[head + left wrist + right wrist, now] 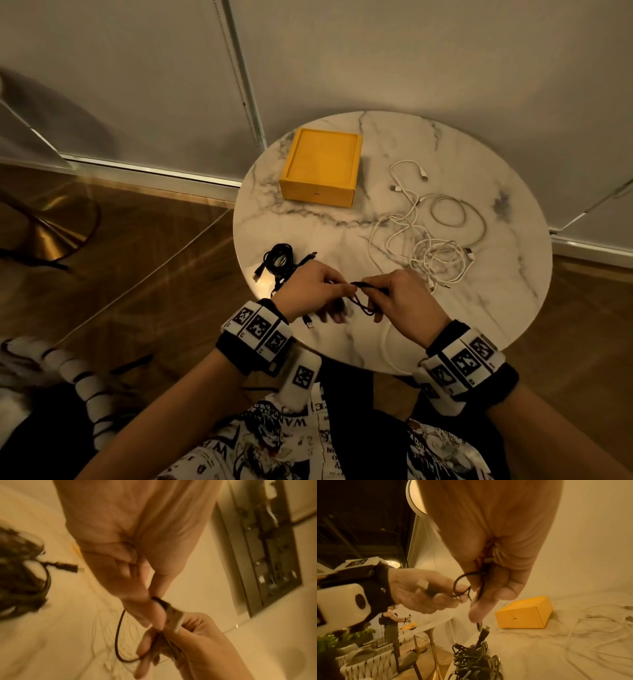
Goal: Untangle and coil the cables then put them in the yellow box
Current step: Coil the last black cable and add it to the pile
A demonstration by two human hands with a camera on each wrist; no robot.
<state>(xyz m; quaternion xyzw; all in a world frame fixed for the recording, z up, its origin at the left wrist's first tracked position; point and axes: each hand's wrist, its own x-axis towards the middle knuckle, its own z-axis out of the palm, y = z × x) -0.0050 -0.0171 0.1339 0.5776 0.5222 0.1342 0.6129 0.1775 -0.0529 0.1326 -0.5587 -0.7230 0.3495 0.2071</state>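
Between the two hands, over the near edge of the round marble table [507, 274], a thin black cable [363, 306] is pinched from both sides: the left hand [310, 289] nips one end with thumb and finger, the right hand [407, 296] curls its fingers round the small loops hanging below. Just left of the left hand lies a bundle of black cables [279, 262] on the tabletop. Beyond the right hand, a loose tangle of white cables [431, 240] spreads over the marble. Farther off, beyond the left hand, sits the yellow box [322, 168], apart from both piles.
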